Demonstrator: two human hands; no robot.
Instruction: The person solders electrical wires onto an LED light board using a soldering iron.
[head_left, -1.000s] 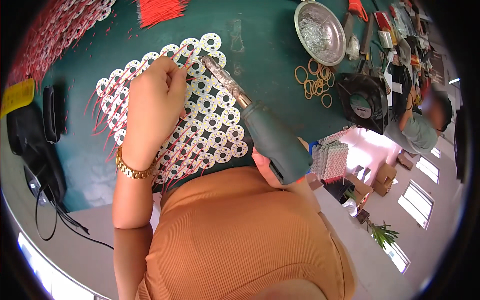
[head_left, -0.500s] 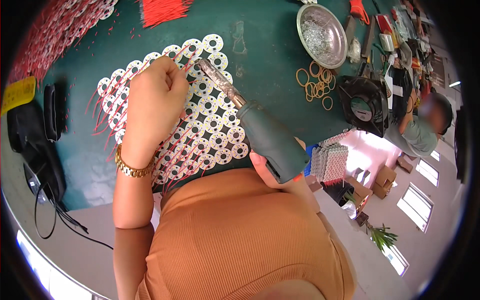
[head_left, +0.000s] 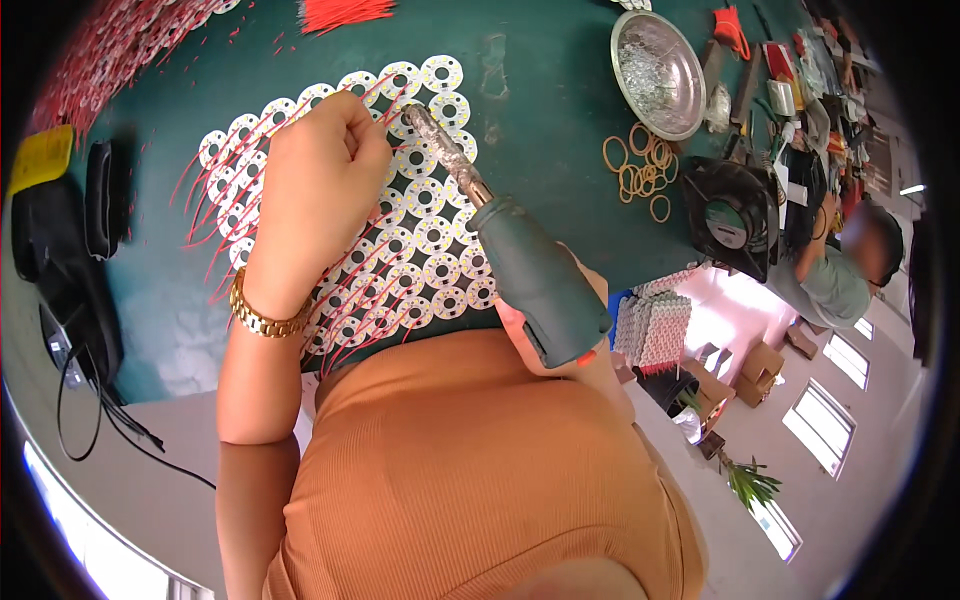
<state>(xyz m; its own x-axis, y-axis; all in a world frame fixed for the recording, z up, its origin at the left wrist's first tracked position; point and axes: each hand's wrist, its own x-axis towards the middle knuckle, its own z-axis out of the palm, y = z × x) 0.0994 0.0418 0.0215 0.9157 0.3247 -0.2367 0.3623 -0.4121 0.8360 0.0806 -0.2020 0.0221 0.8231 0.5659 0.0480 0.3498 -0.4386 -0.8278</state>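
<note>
Since the earlier picture the soldering iron [head_left: 505, 245] has moved a little: its tip was beside the left knuckles before, and now it sits slightly higher, toward 12 o'clock, over the upper discs; the left hand has stayed nearly in the same place.

The left hand [head_left: 315, 190] lies on the sheet of white round discs [head_left: 425, 235]; its fingers are curled closed and pinch a thin red wire [head_left: 372, 92] at the 1 o'clock side of the fist; a gold bracelet [head_left: 262, 315] is around the wrist.

The right hand [head_left: 540, 335] is mostly hidden under the grey-green handle of the soldering iron; it is closed around the handle, and only part of the palm and one red fingernail show at 5 o'clock of the handle; the metal tip points to 11 o'clock and touches, or nearly touches, one disc just beside the left fingers; I cannot tell which.

The sheet of discs lies on the green table [head_left: 545, 110], in the middle, with many red wires sticking out at its 9 o'clock side.

At 2 o'clock of the sheet stands a metal bowl [head_left: 655, 72]; below it lie loose rubber bands [head_left: 635, 175], and a black fan [head_left: 735, 215] is near them at 3 o'clock; a black bag [head_left: 60, 260] with cables is at the far 9 o'clock edge; another person [head_left: 845, 280] sits well apart at 3 o'clock.
</note>
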